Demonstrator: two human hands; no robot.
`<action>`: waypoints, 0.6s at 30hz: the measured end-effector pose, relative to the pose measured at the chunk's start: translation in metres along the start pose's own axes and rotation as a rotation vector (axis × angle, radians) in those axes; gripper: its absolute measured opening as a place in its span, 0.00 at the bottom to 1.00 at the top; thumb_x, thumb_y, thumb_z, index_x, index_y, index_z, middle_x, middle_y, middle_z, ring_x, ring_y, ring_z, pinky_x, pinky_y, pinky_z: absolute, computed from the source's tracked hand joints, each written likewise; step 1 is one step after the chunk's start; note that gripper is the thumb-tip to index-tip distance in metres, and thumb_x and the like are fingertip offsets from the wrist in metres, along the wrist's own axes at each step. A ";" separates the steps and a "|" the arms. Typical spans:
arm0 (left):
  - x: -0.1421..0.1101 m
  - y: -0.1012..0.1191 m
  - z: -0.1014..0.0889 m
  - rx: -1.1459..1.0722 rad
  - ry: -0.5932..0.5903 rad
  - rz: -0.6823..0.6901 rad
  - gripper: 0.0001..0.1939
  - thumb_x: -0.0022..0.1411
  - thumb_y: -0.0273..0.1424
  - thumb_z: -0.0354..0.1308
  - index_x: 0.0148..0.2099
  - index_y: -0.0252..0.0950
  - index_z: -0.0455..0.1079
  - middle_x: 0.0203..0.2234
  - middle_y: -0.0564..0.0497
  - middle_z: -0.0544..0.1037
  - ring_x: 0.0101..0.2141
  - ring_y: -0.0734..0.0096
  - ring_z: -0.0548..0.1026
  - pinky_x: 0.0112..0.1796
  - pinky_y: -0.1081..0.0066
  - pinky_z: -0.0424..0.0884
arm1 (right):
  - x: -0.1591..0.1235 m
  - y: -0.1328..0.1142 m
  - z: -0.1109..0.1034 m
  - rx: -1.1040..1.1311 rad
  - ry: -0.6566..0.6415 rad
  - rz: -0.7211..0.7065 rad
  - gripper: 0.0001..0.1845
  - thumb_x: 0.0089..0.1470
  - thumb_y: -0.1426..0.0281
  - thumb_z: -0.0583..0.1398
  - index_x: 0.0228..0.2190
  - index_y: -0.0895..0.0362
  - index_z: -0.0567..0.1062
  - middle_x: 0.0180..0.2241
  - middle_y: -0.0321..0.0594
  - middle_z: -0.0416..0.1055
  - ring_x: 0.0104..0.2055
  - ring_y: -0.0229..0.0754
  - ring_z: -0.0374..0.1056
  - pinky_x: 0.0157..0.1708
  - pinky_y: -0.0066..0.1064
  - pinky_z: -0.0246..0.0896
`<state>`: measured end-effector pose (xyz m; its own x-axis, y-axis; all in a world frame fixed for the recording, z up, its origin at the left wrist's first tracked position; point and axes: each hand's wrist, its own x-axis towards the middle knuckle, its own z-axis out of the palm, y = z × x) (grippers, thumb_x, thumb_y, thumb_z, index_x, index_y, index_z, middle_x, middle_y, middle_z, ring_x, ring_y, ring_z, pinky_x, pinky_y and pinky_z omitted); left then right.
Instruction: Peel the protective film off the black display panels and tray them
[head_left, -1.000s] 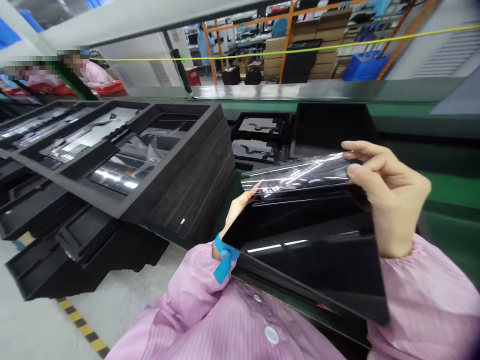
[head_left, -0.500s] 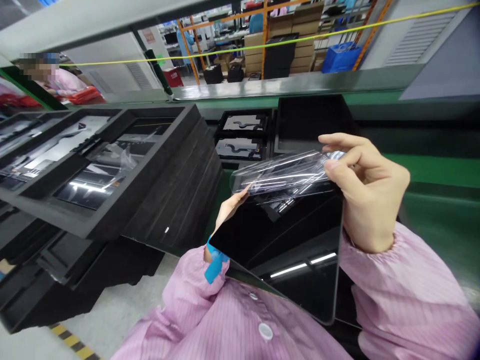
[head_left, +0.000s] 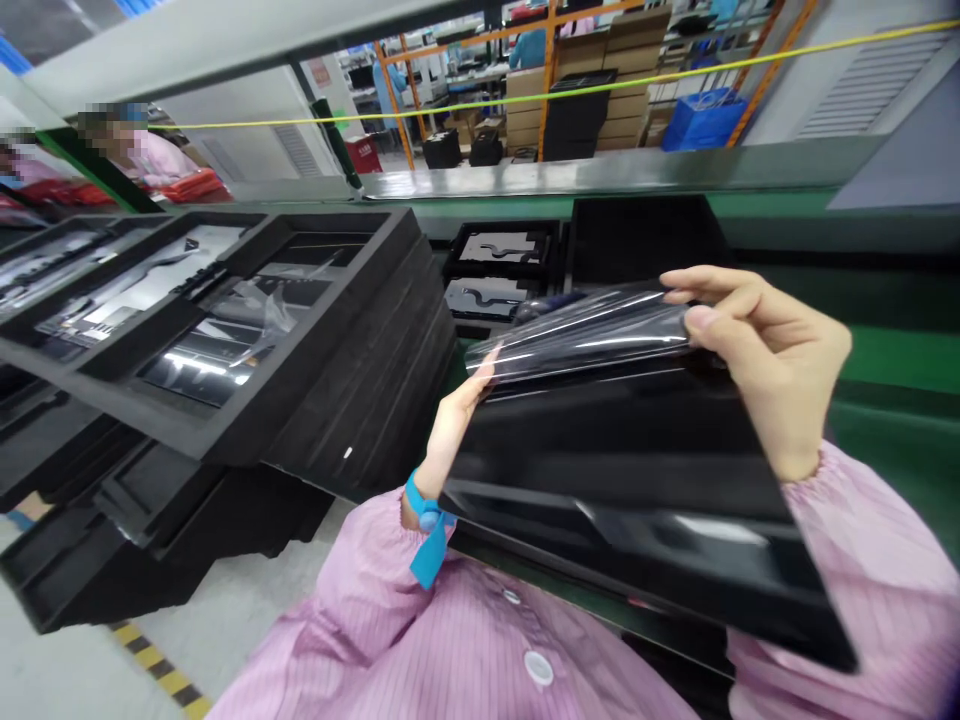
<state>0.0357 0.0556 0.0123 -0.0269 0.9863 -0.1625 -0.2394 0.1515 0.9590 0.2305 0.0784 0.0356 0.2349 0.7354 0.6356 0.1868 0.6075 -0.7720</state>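
The right hand (head_left: 784, 350) is raised, wrist bent, at the far right corner of the glossy black panel (head_left: 622, 450), its fingers pinching a clear film (head_left: 592, 335) against the thumb; the left hand (head_left: 450, 420) grips the panel's left edge, though its fingers seem mostly hidden behind. The panel tilts above the green worktop (head_left: 900, 358), near the body

A blue bag (head_left: 703, 122) is sitting near brown boxes (head_left: 628, 107). A yellow cord (head_left: 525, 99) is running past them. Striped tape (head_left: 161, 670) is lying on the floor (head_left: 244, 600).
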 end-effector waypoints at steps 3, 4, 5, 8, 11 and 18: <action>-0.011 0.015 0.005 -0.128 -0.083 0.084 0.23 0.65 0.27 0.45 0.61 0.37 0.59 0.60 0.60 0.61 0.61 0.75 0.55 0.61 0.74 0.50 | 0.010 0.016 -0.004 0.106 -0.003 0.067 0.10 0.40 0.74 0.61 0.14 0.59 0.66 0.36 0.42 0.73 0.35 0.41 0.69 0.38 0.34 0.60; -0.014 0.019 0.006 -0.169 -0.110 0.106 0.23 0.66 0.28 0.45 0.63 0.38 0.56 0.61 0.61 0.60 0.62 0.75 0.53 0.61 0.74 0.49 | 0.013 0.021 -0.004 0.127 -0.003 0.086 0.09 0.39 0.74 0.61 0.14 0.58 0.66 0.36 0.42 0.73 0.35 0.41 0.69 0.37 0.35 0.59; -0.016 0.021 0.007 -0.198 -0.133 0.127 0.24 0.66 0.28 0.46 0.63 0.39 0.55 0.61 0.62 0.59 0.63 0.75 0.50 0.61 0.74 0.47 | 0.015 0.026 -0.005 0.139 -0.002 0.096 0.09 0.38 0.74 0.61 0.13 0.58 0.66 0.36 0.43 0.73 0.35 0.42 0.69 0.36 0.35 0.59; -0.019 0.025 0.008 -0.205 -0.159 0.174 0.22 0.66 0.28 0.49 0.62 0.41 0.58 0.60 0.65 0.61 0.64 0.74 0.45 0.62 0.75 0.41 | 0.016 0.035 -0.004 0.151 0.017 0.080 0.10 0.37 0.73 0.62 0.13 0.58 0.67 0.35 0.45 0.73 0.34 0.43 0.69 0.35 0.38 0.59; -0.018 0.025 0.006 -0.195 -0.194 0.189 0.23 0.67 0.27 0.47 0.63 0.42 0.56 0.60 0.67 0.60 0.64 0.73 0.44 0.63 0.73 0.39 | 0.016 0.035 0.000 0.153 0.038 0.078 0.13 0.35 0.68 0.66 0.12 0.56 0.67 0.33 0.44 0.73 0.33 0.43 0.68 0.38 0.41 0.60; -0.020 0.029 0.006 -0.231 -0.221 0.180 0.23 0.66 0.28 0.48 0.63 0.42 0.55 0.62 0.67 0.56 0.64 0.73 0.44 0.62 0.73 0.41 | 0.020 0.026 0.004 0.158 0.086 0.137 0.23 0.23 0.58 0.73 0.10 0.55 0.65 0.31 0.41 0.72 0.34 0.44 0.67 0.46 0.45 0.60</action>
<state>0.0349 0.0403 0.0443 0.1159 0.9898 0.0827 -0.4635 -0.0198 0.8859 0.2365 0.1099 0.0279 0.3294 0.7904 0.5164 -0.0031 0.5479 -0.8366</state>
